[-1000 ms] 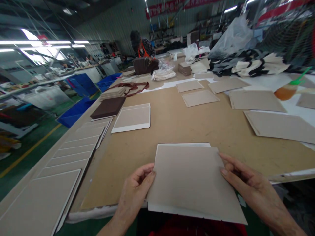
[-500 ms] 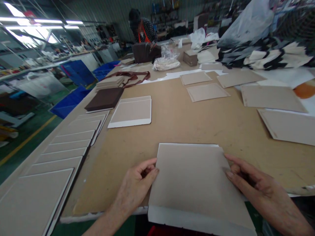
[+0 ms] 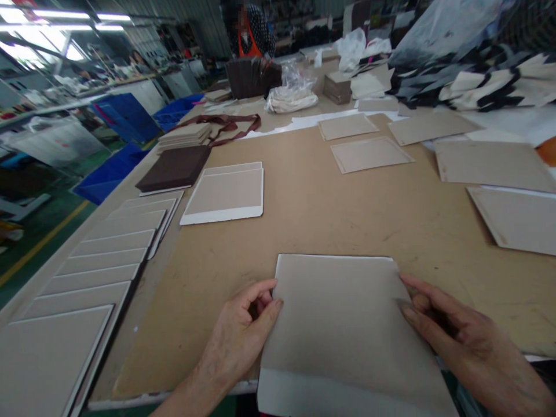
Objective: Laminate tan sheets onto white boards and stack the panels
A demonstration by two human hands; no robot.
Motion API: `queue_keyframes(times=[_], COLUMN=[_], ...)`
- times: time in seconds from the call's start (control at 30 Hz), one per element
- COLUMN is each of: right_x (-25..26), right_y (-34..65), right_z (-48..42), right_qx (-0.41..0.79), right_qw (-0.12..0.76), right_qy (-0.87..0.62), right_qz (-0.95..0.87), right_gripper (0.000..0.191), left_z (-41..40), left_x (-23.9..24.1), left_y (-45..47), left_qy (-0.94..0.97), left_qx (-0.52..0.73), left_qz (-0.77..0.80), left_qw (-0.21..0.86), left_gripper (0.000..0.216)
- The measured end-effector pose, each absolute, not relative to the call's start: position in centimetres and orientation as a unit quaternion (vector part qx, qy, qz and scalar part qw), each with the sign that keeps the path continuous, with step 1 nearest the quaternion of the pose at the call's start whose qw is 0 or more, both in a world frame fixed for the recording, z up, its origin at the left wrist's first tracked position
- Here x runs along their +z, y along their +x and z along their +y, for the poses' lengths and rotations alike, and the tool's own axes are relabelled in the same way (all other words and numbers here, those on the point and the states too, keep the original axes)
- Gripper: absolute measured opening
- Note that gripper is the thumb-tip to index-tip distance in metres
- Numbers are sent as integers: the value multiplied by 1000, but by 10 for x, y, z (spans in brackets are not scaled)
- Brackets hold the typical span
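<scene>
Beige panel held over the table's near edge
On my head feed, the left hand pinches its left edge between thumb and fingers; the right hand grips the right edge; beyond, I see a white-bordered panel, with a dark brown stack and overlapping panels to its left.

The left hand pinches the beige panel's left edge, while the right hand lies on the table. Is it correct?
No: the head view shows the right hand holding the beige panel by its right edge. The left hand pinches the left edge.
</scene>
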State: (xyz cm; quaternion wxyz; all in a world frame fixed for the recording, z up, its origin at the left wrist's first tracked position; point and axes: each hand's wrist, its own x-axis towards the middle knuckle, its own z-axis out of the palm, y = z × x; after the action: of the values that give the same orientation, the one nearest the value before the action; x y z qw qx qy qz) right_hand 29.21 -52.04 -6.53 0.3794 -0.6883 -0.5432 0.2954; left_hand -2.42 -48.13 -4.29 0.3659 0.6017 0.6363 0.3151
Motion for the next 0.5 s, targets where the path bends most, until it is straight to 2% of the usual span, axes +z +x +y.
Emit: queue_keyframes(times=[0.2, 0.5], right_x=[-67, -74], right_y=[293, 296], right_z=[-519, -520], right_qx=[289, 267], right_qw=[351, 370], right_qy=[-703, -701], right_qz=[-547, -547], right_gripper=[58, 56], left_z=[-481, -481], left_x=[-44, -41], left_y=[-23, -24], left_qy=[622, 629], left_qx=[308, 285], left_qz=[630, 626], left_qw=[348, 362], left_gripper=[23, 20])
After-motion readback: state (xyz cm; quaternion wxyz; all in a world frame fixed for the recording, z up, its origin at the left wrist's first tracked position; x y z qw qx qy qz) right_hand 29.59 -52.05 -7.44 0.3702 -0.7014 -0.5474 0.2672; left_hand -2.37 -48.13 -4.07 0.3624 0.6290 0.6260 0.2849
